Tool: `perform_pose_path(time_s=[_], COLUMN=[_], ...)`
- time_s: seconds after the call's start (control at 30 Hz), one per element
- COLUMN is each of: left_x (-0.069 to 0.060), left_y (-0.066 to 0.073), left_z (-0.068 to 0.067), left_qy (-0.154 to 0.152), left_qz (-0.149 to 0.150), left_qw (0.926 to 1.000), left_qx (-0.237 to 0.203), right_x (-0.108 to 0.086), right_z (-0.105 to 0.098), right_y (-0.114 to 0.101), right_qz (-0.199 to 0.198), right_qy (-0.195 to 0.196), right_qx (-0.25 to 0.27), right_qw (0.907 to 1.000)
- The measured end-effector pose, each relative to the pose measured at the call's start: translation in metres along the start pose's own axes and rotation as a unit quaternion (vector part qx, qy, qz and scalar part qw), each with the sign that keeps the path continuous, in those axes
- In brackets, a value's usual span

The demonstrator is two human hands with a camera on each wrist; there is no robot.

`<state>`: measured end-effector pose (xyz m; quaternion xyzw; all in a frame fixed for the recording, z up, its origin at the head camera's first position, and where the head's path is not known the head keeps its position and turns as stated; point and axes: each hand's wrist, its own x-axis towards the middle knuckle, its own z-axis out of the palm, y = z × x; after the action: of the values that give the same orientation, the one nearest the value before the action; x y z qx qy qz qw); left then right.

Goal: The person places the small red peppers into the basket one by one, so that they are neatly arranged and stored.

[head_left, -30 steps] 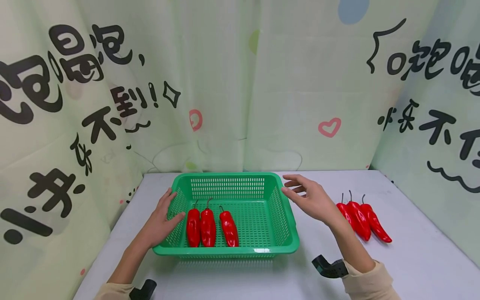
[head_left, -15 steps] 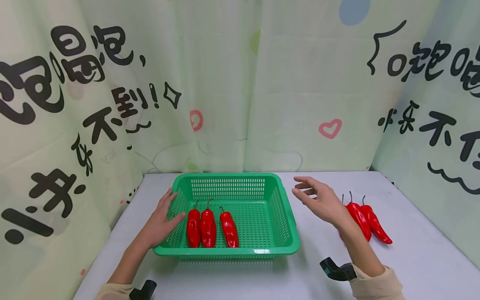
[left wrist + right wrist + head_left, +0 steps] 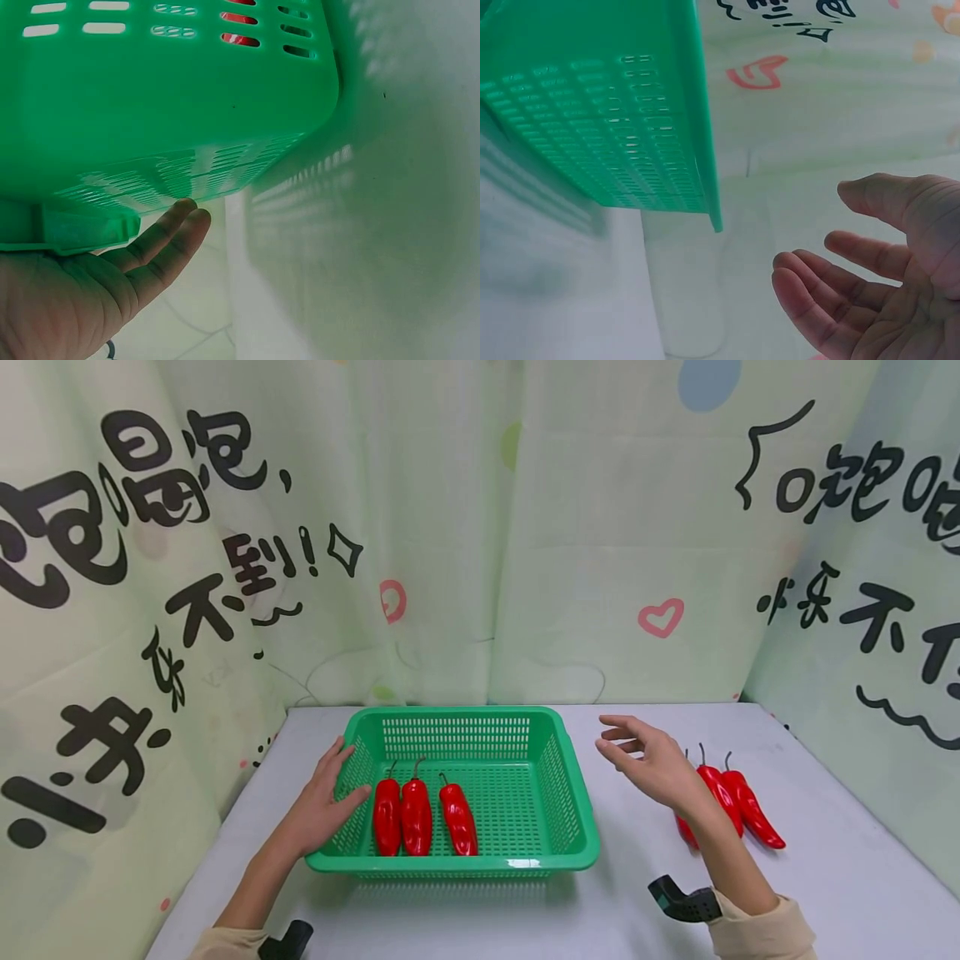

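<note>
A green plastic basket (image 3: pixel 480 862) with slotted walls stands on the table. Inside its left half lie three glossy red chili peppers (image 3: pixel 416 817) with their stems pointing away. My left hand (image 3: pixel 324 806) holds the basket's left rim, thumb over the inner side and fingers outside. In the left wrist view those fingers (image 3: pixel 169 251) extend below the rim beside the wall. Apart from the basket, to its right, my right hand (image 3: pixel 654 768) hovers with loosely bent fingers and nothing in it. Three more red chili peppers (image 3: pixel 752 810) lie beyond it, the leftmost partly hidden by my forearm.
The white table (image 3: pixel 450 918) ends at a pale curtain (image 3: pixel 570 568) printed with black characters, which also closes in both sides. A black wrist camera band (image 3: pixel 686 902) sits on my right wrist, another (image 3: pixel 287 941) on my left.
My right hand has moved to the right, away from the basket's right rim and nearer the loose chili peppers. The left hand, the basket and all the peppers have stayed put.
</note>
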<state>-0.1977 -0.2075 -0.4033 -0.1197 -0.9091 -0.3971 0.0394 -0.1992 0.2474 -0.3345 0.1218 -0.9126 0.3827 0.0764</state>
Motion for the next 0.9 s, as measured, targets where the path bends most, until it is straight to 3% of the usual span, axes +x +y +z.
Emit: perform_pose_path(time_s=[0.9], left_x=[0.001], left_y=[-0.001], left_z=[0.000], left_qy=[-0.001], left_qz=[-0.005], left_qw=[1.0000], left_qx=[-0.001], right_x=[-0.009], right_z=[-0.023], right_y=[0.034], right_qz=[0.040], right_qy=[-0.001], right_qx=[-0.036], right_qw=[0.9985])
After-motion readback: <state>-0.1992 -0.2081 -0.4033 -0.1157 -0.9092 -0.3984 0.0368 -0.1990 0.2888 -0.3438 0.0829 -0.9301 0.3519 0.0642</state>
